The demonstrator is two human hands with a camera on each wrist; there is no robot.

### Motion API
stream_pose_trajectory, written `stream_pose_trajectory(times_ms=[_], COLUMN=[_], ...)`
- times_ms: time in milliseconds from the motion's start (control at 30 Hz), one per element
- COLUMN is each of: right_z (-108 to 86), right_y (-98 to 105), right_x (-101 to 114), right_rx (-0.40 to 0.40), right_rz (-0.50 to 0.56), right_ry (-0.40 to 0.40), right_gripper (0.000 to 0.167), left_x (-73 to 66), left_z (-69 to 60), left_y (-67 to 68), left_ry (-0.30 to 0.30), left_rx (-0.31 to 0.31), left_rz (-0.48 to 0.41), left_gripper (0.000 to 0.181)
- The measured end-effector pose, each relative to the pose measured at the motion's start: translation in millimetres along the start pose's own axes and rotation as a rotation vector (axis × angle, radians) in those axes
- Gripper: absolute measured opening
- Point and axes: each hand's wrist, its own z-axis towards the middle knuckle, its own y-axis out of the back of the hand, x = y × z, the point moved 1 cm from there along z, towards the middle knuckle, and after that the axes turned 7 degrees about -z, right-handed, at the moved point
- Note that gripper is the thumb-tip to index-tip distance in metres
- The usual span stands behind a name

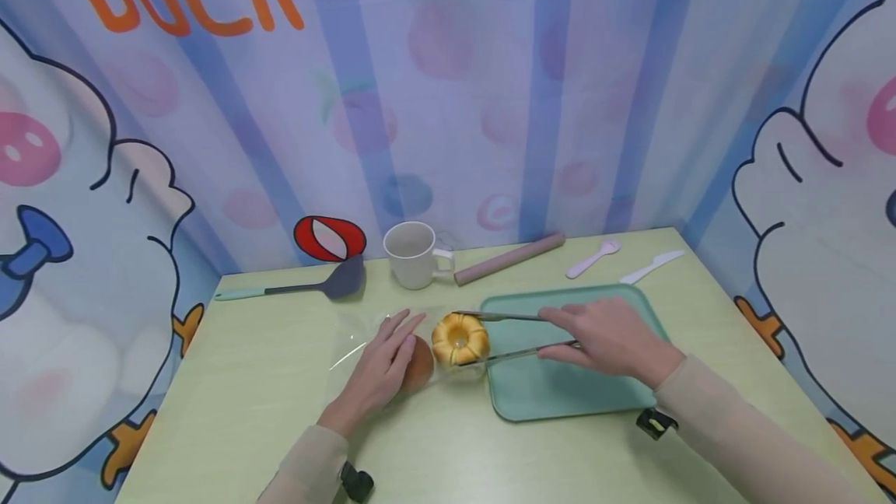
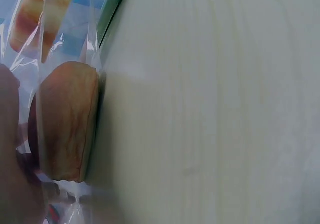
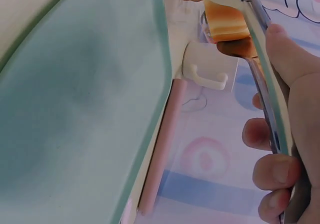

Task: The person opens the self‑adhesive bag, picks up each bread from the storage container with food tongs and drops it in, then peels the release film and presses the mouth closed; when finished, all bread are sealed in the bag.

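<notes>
My right hand (image 1: 602,337) grips metal tongs (image 1: 514,354), whose tips lie on both sides of a golden, ridged, ring-shaped bread (image 1: 444,339) just left of the tray. In the right wrist view, fingers and thumb wrap the tongs (image 3: 265,79) around the golden bread (image 3: 226,21). With fingers fairly straight, my left hand (image 1: 378,368) rests against a round brown bread (image 1: 420,365) beside it. Clear plastic (image 1: 346,352) spreads around this hand. The left wrist view has the brown bread (image 2: 70,124) behind clear plastic, the hand (image 2: 12,184) at the left edge.
A green tray (image 1: 574,395) lies under my right hand. Along the back are a spatula (image 1: 343,280), a white mug (image 1: 411,259), a pinkish rod (image 1: 509,259), a lilac spoon (image 1: 591,259) and a pale knife (image 1: 651,267). A printed curtain (image 1: 455,138) rises behind the table.
</notes>
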Motion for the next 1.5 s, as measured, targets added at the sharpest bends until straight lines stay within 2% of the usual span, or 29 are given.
stream_pose_trajectory(times_ms=[233,467,600,767,967,1100,1367,1500], right_z=[0.8,8.1,13.9,16.8,14.3,12.2,5.6,-3.2], right_y=[-5,-15,-17,-22,-32,-34,-33,-27], right_x=[2,9,13,17,18,18,13,8], right_rx=[0.049,0.137,0.168,0.157,0.173,0.194,0.286,0.307], right_rz=[-0.01,-0.028,-0.037,-0.053,-0.043,-0.019,0.066,0.126], right_ry=[-0.017,-0.077,-0.088,-0.092,-0.125,-0.152,-0.21,-0.241], right_gripper=[0.046,0.047,0.047,0.05,0.05,0.052,0.062,0.064], left_x=[-1.1,-4.5,-5.2,-5.1,-5.8,-7.6,-11.4,-11.1], left_z=[-1.0,-0.8,0.6,0.9,1.7,2.2,1.4,-1.2], left_y=[-1.5,-0.9,-1.4,-2.2,-2.1,-1.9,-3.6,-5.1], left_ry=[0.064,0.062,0.027,-0.001,0.035,0.051,0.112,0.12], left_rx=[0.049,0.087,0.075,0.044,0.036,0.042,0.036,0.019], left_rz=[0.004,0.037,0.091,0.118,0.061,0.054,0.104,0.109], left_gripper=[0.043,0.042,0.042,0.04,0.041,0.042,0.043,0.042])
